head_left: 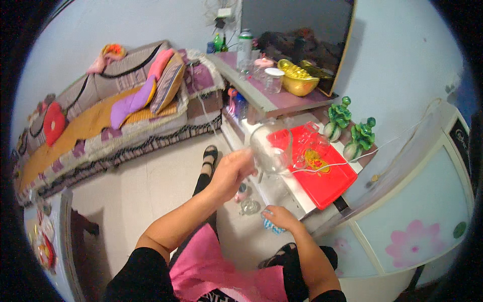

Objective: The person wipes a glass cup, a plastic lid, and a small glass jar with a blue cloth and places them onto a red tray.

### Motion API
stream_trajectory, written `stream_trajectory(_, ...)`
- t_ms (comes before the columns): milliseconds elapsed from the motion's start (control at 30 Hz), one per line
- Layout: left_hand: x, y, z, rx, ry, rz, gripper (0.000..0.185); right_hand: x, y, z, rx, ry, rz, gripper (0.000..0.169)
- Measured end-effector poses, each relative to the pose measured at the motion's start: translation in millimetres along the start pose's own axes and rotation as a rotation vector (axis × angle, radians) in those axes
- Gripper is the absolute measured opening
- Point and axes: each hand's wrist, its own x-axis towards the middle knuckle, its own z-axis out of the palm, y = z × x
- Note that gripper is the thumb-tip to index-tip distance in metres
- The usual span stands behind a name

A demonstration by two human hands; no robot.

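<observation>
My left hand [234,171] is raised in front of me, blurred, its fingers closed at the side of a large clear glass pitcher [272,145]. The pitcher hangs over the near side of a red plastic tray [332,188] with a yellow printed motif. Lower and to the right, my right hand [282,218] grips a blue-and-white cloth [273,226]. On the floor between my feet stand a clear glass cup [249,207] and, behind it, a small pinkish container [240,192], partly hidden by my left hand. Clear glassware [311,137] rests on the tray.
The tray lies on a low white cabinet [303,198] beside two green cabbage ornaments [363,139]. A white cable [343,164] crosses it. Above, a shelf holds a gold ingot-shaped bowl [300,83] and jars [273,80] before a television [294,22]. A sofa [94,105] stands left.
</observation>
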Motion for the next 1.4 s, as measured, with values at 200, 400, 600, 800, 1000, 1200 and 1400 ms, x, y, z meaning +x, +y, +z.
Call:
stream_trajectory(200,-110,18,-19,-0.400,-0.128,-0.109,0.042,-23,18,29,0.289,0.095,0.051,0.035)
stream_trajectory(400,-160,21,-30,-0.660,-0.088,-0.125,0.044,-62,-86,-43,1.117,0.741,-0.086,0.033)
stream_trajectory(600,-180,9,-33,-0.822,-0.036,-0.196,0.046,-122,-233,-53,0.231,1.131,-0.529,0.037)
stream_trajectory(800,-208,16,-8,-0.578,0.083,-0.193,0.048,-116,-266,-6,-0.521,0.998,-0.621,0.040)
stream_trajectory(1000,-234,21,-19,-0.675,-0.139,-0.199,0.047,-129,-273,-37,0.783,0.432,-0.424,0.043)
stream_trajectory(1200,-249,21,-1,-0.864,-0.252,-0.142,0.044,-127,-266,-3,1.891,-0.095,-0.469,0.060)
stream_trajectory(1400,-250,2,-5,-0.400,-0.064,0.188,0.037,-117,-270,27,2.125,0.183,-0.263,0.048)
